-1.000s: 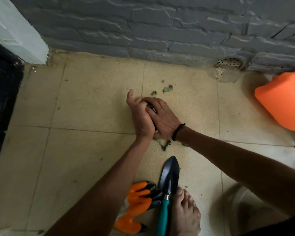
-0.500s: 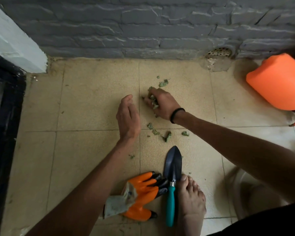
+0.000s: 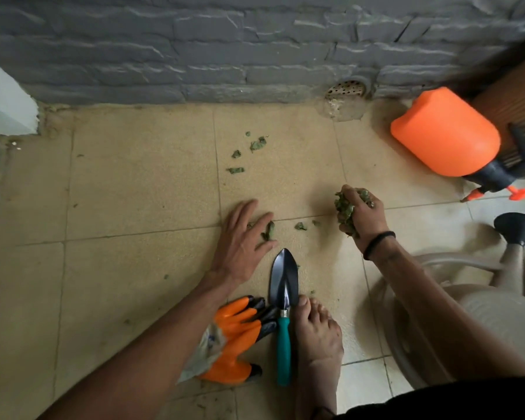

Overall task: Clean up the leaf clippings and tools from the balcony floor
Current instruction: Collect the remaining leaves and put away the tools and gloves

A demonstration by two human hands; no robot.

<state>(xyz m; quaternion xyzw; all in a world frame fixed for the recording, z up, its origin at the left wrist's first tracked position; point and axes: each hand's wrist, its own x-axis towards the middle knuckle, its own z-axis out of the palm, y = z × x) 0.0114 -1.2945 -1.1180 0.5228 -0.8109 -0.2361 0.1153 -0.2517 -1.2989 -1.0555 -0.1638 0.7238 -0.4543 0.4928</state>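
My right hand point(image 3: 361, 213) grips a bunch of green leaf clippings point(image 3: 344, 207) just above the tiled floor. My left hand point(image 3: 243, 241) lies flat on the tiles with straight fingers, its fingertips over a small leaf piece point(image 3: 269, 231). More loose clippings point(image 3: 256, 144) are scattered farther back toward the wall, and a scrap point(image 3: 300, 226) lies between my hands. A black trowel with a teal handle point(image 3: 283, 301) lies near my bare foot point(image 3: 317, 338). Orange garden gloves point(image 3: 234, 338) rest left of the trowel, partly under my left forearm.
An orange spray bottle point(image 3: 444, 131) lies on its side at the right by the grey stone wall point(image 3: 225, 47). A floor drain point(image 3: 346, 87) sits at the wall's base. A beige plastic chair point(image 3: 482, 304) stands at the lower right. A white door frame point(image 3: 3, 101) is at the left.
My right hand has pulled back to the right with the bunch of clippings. My left hand has dropped flat onto the tiles near the trowel's tip.
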